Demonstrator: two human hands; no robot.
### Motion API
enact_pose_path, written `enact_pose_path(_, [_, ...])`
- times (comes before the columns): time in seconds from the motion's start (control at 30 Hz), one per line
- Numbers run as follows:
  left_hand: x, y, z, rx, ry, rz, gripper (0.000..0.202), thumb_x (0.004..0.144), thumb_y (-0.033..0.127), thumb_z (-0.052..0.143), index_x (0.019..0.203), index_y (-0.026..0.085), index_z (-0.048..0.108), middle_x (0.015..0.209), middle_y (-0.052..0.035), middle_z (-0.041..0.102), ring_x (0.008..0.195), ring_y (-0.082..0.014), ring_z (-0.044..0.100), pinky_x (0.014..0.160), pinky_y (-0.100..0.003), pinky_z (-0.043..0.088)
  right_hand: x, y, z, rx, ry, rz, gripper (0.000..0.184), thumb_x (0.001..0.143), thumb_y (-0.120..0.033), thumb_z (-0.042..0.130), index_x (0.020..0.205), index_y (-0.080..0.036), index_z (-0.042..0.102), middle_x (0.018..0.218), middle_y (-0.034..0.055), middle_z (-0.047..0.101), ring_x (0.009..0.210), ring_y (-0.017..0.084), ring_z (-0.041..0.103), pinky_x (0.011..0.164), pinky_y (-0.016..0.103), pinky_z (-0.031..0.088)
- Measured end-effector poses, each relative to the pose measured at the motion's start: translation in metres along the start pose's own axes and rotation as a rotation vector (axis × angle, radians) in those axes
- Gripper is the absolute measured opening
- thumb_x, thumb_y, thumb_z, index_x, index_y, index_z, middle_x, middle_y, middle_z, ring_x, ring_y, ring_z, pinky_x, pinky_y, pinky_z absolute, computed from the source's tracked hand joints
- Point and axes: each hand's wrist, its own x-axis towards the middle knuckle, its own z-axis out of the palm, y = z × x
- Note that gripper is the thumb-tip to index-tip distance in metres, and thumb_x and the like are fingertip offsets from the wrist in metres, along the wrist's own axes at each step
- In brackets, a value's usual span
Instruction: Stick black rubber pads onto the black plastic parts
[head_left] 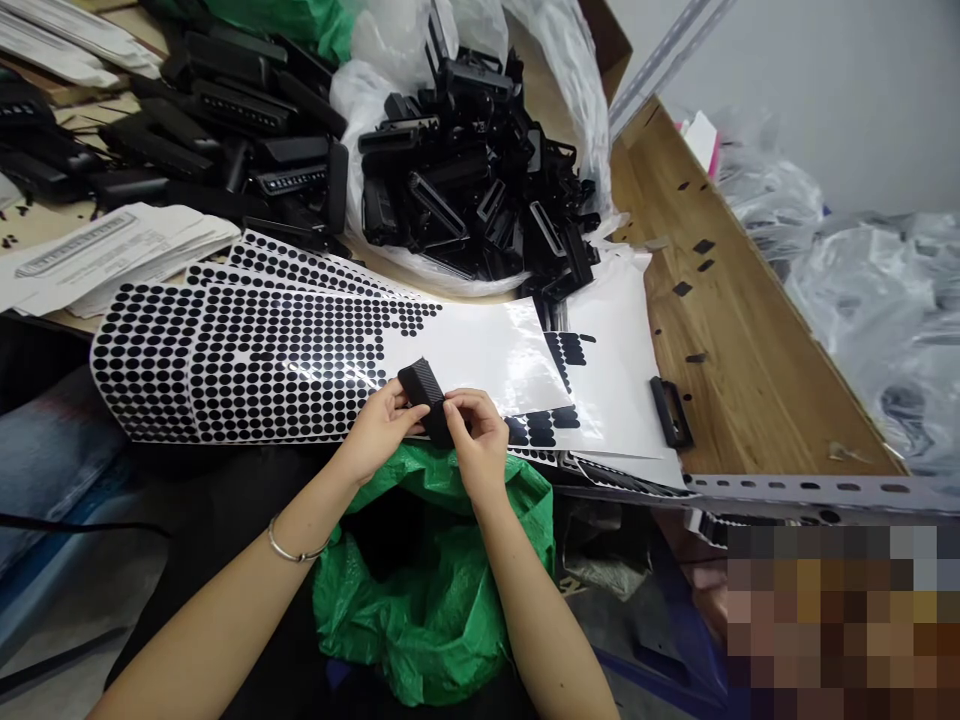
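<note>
The left hand (386, 425) pinches the black ribbed plastic piece (424, 388) between thumb and fingers, and the right hand (480, 430) has its thumb and fingertips against the opposite edge. Both hands grasp this one piece, probably because it is small and two sides of support keep it steady.

With the piece as the clock's centre, the dotted sticker sheets (292, 350) fan out at 9 to 10 o'clock, overlapping, perhaps so that each stays within short reach. The green woven bag (517, 510) gapes at 6 o'clock, under the hands. At 12 o'clock, the clear plastic bag (596, 120) seems to keep the heap of black plastic parts (472, 180) together. A lone black frame (673, 413) lies at 3 o'clock.

The fingers cover the lower end of the piece, so what they press there I cannot tell. The green bag's inside is too dark to read; it may contain something or nothing. The bottom corner at 4 o'clock is pixelated.
</note>
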Motion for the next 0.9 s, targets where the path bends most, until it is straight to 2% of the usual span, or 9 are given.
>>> enact_pose_path(0.33, [-0.0003, 0.0004, 0.0002, 0.017, 0.02, -0.003, 0.039, 0.073, 0.026, 0.073, 0.11, 0.017, 0.062, 0.103, -0.0095, 0.072, 0.094, -0.0243, 0.069, 0.077, -0.036, 0.059, 0.0003, 0.0007, 0.0007, 0.006, 0.002, -0.011, 0.007, 0.083, -0.025, 0.062, 0.078, -0.022, 0.064, 0.088, 0.0036, 0.064, 0.084, 0.017, 0.061, 0.073, 0.031, 0.051])
enact_pose_path(0.63, [-0.0005, 0.0017, 0.0003, 0.0, 0.004, 0.002, 0.041, 0.072, 0.025, 0.074, 0.11, 0.016, 0.062, 0.105, -0.0098, 0.072, 0.099, -0.0259, 0.069, 0.082, -0.039, 0.059, -0.0021, -0.0028, 0.0011, -0.045, 0.034, -0.011, 0.008, 0.081, -0.025, 0.065, 0.074, -0.022, 0.064, 0.086, 0.0033, 0.063, 0.08, 0.017, 0.061, 0.069, 0.031, 0.052])
enact_pose_path(0.9, [-0.0004, 0.0023, -0.0003, 0.011, -0.026, 0.014, 0.049, 0.068, 0.031, 0.078, 0.111, 0.017, 0.061, 0.108, -0.0099, 0.073, 0.099, -0.0267, 0.069, 0.083, -0.038, 0.059, -0.0053, -0.0061, 0.0043, -0.074, 0.073, -0.056, 0.012, 0.08, -0.023, 0.065, 0.069, -0.021, 0.06, 0.084, 0.0027, 0.06, 0.082, 0.018, 0.061, 0.075, 0.034, 0.052])
